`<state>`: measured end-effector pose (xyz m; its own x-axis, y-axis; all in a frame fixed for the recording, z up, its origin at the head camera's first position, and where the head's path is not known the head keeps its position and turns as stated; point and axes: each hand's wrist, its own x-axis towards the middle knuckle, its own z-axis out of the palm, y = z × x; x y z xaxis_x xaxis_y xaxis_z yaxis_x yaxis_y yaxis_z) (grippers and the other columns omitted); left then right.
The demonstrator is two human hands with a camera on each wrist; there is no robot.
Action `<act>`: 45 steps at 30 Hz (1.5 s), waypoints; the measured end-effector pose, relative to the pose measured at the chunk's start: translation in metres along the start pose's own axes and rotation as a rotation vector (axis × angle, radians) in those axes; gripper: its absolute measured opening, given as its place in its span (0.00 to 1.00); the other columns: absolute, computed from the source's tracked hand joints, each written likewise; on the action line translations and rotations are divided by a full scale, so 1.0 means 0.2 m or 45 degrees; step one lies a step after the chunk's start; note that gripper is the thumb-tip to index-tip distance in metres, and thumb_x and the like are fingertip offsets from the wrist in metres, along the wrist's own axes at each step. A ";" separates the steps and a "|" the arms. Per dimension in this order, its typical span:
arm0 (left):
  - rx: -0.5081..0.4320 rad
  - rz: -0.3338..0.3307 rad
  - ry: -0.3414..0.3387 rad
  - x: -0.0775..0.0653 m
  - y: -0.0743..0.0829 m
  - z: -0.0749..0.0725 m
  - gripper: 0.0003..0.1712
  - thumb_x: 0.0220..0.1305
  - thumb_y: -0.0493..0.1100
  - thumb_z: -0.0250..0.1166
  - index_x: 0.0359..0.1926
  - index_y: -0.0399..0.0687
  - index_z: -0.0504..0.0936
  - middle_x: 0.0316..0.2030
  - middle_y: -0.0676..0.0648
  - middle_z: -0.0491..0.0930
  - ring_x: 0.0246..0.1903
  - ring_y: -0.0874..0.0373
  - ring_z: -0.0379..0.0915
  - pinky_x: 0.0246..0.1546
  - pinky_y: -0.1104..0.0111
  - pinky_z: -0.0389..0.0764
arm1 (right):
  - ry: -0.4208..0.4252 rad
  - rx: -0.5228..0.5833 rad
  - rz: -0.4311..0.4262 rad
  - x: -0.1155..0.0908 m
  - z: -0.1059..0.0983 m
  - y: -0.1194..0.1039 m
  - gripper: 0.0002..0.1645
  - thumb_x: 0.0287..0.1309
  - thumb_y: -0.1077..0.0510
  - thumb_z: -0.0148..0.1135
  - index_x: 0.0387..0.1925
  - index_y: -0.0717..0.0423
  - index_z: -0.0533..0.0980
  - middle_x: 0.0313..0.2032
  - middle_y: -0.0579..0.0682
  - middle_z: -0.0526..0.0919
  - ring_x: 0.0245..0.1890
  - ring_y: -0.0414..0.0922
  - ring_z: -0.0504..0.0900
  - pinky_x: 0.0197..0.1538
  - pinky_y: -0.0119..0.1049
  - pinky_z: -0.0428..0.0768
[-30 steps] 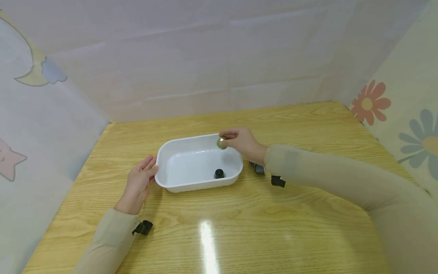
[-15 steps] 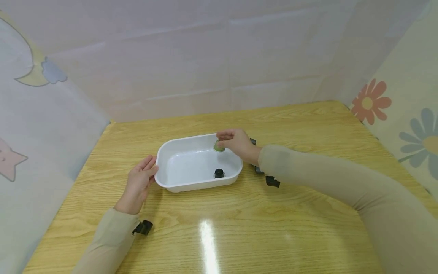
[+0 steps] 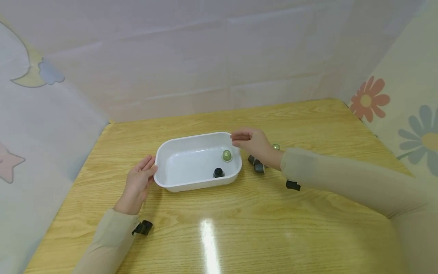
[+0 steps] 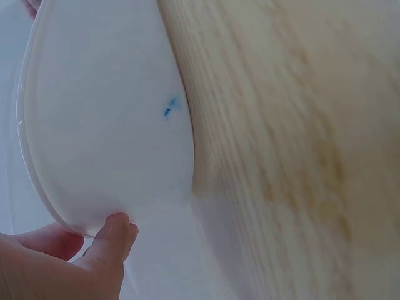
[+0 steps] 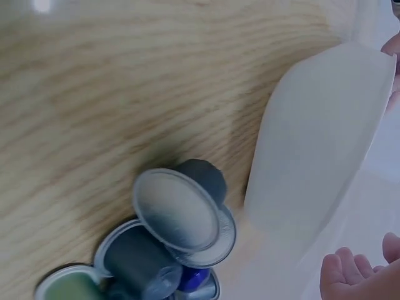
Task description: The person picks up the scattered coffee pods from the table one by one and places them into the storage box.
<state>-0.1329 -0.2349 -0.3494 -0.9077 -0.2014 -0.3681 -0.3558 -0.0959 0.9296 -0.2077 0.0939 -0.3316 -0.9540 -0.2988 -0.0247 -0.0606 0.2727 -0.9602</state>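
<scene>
A white oval-ended plastic tub (image 3: 188, 163) rests on the wooden table. My left hand (image 3: 138, 182) pinches its left rim between thumb and fingers, also seen on the rim in the left wrist view. Inside, at the right end, a green coffee capsule (image 3: 227, 155) stands lid down, with a black coffee capsule (image 3: 218, 173) near the front wall. Over the tub's right rim hovers my right hand (image 3: 254, 144), its relaxed fingers holding nothing. Beneath that wrist lies a heap of coffee capsules, partly hidden in the head view; the right wrist view shows dark capsules (image 5: 178, 203) and a blue one (image 5: 194, 278).
Another green capsule (image 3: 275, 146) peeks out behind the right wrist. Bare wooden tabletop (image 3: 164, 232) extends in front of the tub. A pale cloth wall (image 3: 171, 76) rises behind the table, and printed walls flank both sides.
My right hand has lowered the green capsule into the tub and let it go, then drawn back to the right over the rim. The left hand has stayed put on the tub.
</scene>
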 end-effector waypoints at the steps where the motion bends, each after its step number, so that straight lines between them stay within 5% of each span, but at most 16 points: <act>1: -0.001 -0.001 0.000 0.00 0.00 0.00 0.35 0.74 0.32 0.49 0.76 0.44 0.46 0.73 0.46 0.53 0.69 0.55 0.55 0.40 0.80 0.74 | 0.005 -0.008 -0.009 -0.02 -0.01 0.01 0.20 0.63 0.67 0.61 0.56 0.69 0.75 0.54 0.64 0.79 0.56 0.53 0.78 0.56 0.38 0.75; 18: -0.002 0.033 -0.018 0.00 -0.02 -0.02 0.35 0.74 0.32 0.48 0.76 0.42 0.45 0.74 0.45 0.51 0.70 0.55 0.54 0.46 0.79 0.73 | -0.040 -0.134 -0.030 -0.19 -0.14 0.10 0.19 0.64 0.66 0.61 0.55 0.70 0.75 0.54 0.64 0.79 0.55 0.54 0.78 0.51 0.32 0.78; 27: -0.008 0.021 -0.014 0.01 -0.02 -0.02 0.35 0.74 0.32 0.49 0.76 0.43 0.45 0.73 0.45 0.52 0.69 0.55 0.55 0.41 0.79 0.74 | -0.057 -0.170 -0.029 -0.23 -0.18 0.19 0.21 0.64 0.64 0.62 0.56 0.72 0.75 0.54 0.66 0.79 0.54 0.55 0.79 0.49 0.30 0.78; 45: 0.001 0.011 -0.009 0.01 0.00 -0.01 0.35 0.74 0.31 0.49 0.76 0.43 0.46 0.73 0.45 0.53 0.69 0.55 0.55 0.46 0.78 0.74 | -0.124 -0.236 0.025 -0.26 -0.19 0.27 0.21 0.61 0.65 0.65 0.53 0.71 0.76 0.54 0.65 0.79 0.57 0.59 0.76 0.56 0.45 0.76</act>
<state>-0.1335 -0.2378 -0.3504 -0.9123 -0.1951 -0.3600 -0.3481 -0.0933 0.9328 -0.1717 0.1597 -0.3723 -0.9230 -0.3766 -0.0785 -0.1038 0.4405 -0.8918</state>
